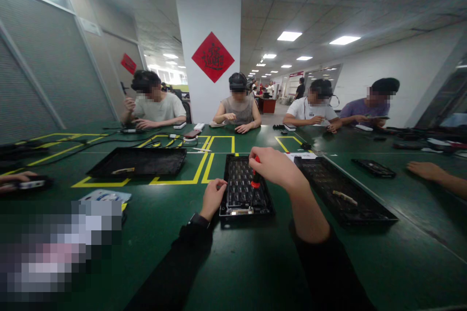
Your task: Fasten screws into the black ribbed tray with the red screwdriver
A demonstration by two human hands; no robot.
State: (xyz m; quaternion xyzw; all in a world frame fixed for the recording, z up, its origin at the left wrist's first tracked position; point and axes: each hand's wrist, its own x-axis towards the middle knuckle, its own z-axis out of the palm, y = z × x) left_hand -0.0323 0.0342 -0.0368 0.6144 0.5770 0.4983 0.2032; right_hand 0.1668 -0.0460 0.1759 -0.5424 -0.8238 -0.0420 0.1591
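A black tray with rows of small compartments [239,175] lies on the green table in front of me. My right hand [273,167] is closed around the top of a red and black screwdriver [256,180], which stands nearly upright with its shaft pointing down into the near part of the tray. At the tray's left edge is my left hand [213,198], its fingers bent together against the rim; what they hold, if anything, is hidden. A pale, shiny strip [237,212] lies along the tray's near end.
To the right is a long black tray [365,209] holding a light-coloured piece [345,198]. Another black tray [146,161] lies at the left. A dark device [374,167] is near a person's hand [428,171]. Several people sit across the table [255,272].
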